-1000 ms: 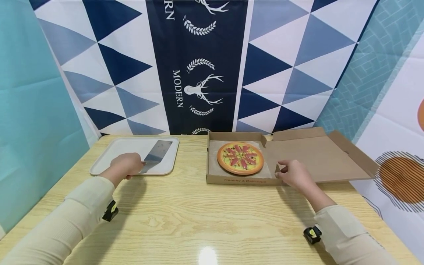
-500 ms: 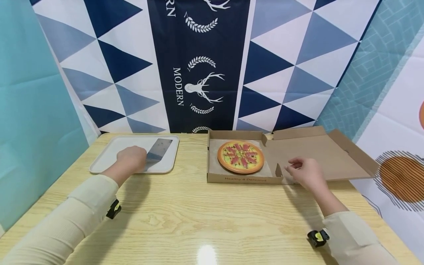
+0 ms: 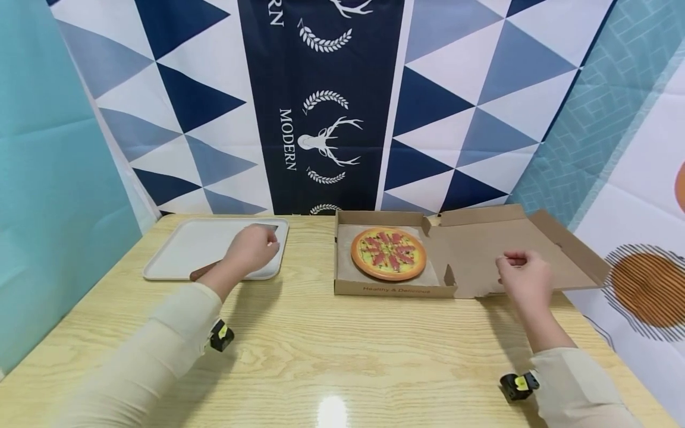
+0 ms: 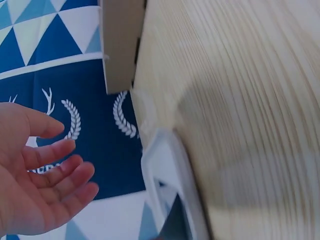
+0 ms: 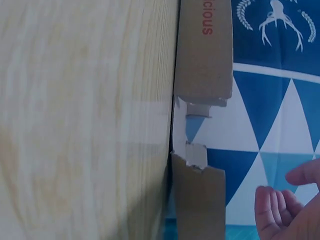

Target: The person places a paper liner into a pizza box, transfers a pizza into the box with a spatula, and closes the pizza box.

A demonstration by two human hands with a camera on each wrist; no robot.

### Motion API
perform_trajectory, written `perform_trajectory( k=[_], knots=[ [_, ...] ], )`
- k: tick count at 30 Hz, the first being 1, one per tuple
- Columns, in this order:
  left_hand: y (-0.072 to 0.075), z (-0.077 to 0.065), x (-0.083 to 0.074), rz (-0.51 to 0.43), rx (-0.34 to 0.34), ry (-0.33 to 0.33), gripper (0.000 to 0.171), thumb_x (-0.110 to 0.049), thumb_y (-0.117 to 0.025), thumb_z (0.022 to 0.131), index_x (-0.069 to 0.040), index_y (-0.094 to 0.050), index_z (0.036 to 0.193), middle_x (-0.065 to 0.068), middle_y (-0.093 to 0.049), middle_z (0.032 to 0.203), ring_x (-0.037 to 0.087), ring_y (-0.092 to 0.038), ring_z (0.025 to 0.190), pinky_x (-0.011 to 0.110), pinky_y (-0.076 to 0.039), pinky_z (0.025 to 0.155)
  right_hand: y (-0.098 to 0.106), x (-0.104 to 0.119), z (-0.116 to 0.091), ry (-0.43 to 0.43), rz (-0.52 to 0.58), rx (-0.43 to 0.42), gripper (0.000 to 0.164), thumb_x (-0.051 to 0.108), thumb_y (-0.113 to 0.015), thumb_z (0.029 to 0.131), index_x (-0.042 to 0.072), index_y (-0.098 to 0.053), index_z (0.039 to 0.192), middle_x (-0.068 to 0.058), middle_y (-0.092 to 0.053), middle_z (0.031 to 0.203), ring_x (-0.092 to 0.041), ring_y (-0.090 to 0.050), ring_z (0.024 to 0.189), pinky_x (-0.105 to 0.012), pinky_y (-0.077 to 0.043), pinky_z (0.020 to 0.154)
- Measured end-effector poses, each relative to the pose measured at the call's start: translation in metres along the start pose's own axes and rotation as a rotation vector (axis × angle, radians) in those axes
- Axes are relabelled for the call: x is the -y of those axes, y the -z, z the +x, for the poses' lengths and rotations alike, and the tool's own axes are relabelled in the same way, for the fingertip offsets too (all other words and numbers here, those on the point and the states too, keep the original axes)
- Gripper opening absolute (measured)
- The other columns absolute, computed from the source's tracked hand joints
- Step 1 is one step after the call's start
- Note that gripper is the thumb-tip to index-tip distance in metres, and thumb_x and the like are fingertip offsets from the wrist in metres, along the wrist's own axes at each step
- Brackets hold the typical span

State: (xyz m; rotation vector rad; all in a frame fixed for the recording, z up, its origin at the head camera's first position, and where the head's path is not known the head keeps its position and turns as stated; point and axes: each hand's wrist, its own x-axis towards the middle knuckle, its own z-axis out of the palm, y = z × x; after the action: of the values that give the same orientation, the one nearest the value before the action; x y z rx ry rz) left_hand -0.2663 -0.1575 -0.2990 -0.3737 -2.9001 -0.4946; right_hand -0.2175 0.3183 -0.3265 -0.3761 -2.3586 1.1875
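My left hand (image 3: 250, 248) hovers over the right side of a white tray (image 3: 176, 242), its fingers loosely bent around nothing. Beneath it lies a metal spatula, mostly hidden by the hand; its brown handle (image 3: 205, 270) shows at the tray's front edge and a corner of the blade (image 3: 270, 227) behind the hand. The left wrist view shows that hand's fingers (image 4: 65, 172) apart and bare. My right hand (image 3: 527, 276) is held above the flipped-back lid (image 3: 492, 249) of a cardboard pizza box, fingers relaxed and holding nothing. In the box base (image 3: 396, 290) rests a round pizza (image 3: 389, 254).
A light wooden table (image 3: 321, 351) carries the tray at left and the box at right. Behind it hangs a patterned cloth (image 3: 332, 119), and the lid reaches the table's right edge. A small flap (image 3: 449, 276) stands up at the box's front corner.
My left hand has let go of the spatula's handle and moved right, over the blade. My right hand has drawn away from the box's front corner flap and moved right, above the lid.
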Motion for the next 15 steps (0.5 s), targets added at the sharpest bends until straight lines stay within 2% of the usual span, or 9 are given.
perform_trajectory(
  k=[3,6,10,15],
  knots=[
    [-0.009,0.006,-0.003,-0.127,0.018,-0.012,0.02,-0.012,-0.056,0.094,-0.001,-0.072,0.094,0.01,-0.068,0.09,0.025,-0.06,0.081,0.042,-0.05,0.077,0.002,-0.004,0.001,-0.08,0.054,-0.046,0.028,0.018,-0.057,0.092,-0.002,-0.059,0.113,0.008,-0.054,0.078,-0.001,-0.057,0.048,-0.017,-0.047,0.048],
    [-0.018,0.011,-0.003,-0.259,0.052,0.009,0.021,-0.014,-0.058,0.095,0.001,-0.071,0.102,0.011,-0.068,0.096,0.023,-0.061,0.085,0.039,-0.051,0.077,0.003,-0.008,0.003,-0.139,0.115,-0.08,0.02,0.018,-0.057,0.092,0.004,-0.058,0.106,0.011,-0.051,0.076,-0.001,-0.056,0.046,-0.016,-0.047,0.048],
    [-0.028,0.016,-0.004,-0.467,0.112,0.106,0.023,-0.015,-0.056,0.098,0.001,-0.067,0.11,0.014,-0.064,0.102,0.026,-0.058,0.087,0.038,-0.051,0.076,0.005,-0.014,0.006,-0.201,0.194,-0.119,0.009,0.015,-0.057,0.09,0.011,-0.054,0.097,0.012,-0.049,0.074,-0.002,-0.055,0.044,-0.016,-0.047,0.047],
    [-0.039,0.024,-0.008,-0.69,0.147,0.21,0.025,-0.015,-0.056,0.099,0.003,-0.062,0.115,0.017,-0.06,0.106,0.03,-0.058,0.096,0.041,-0.054,0.082,0.009,-0.021,0.01,-0.296,0.29,-0.212,0.006,0.014,-0.058,0.087,0.017,-0.053,0.089,0.013,-0.049,0.071,0.0,-0.051,0.045,-0.013,-0.044,0.047]
  ],
)
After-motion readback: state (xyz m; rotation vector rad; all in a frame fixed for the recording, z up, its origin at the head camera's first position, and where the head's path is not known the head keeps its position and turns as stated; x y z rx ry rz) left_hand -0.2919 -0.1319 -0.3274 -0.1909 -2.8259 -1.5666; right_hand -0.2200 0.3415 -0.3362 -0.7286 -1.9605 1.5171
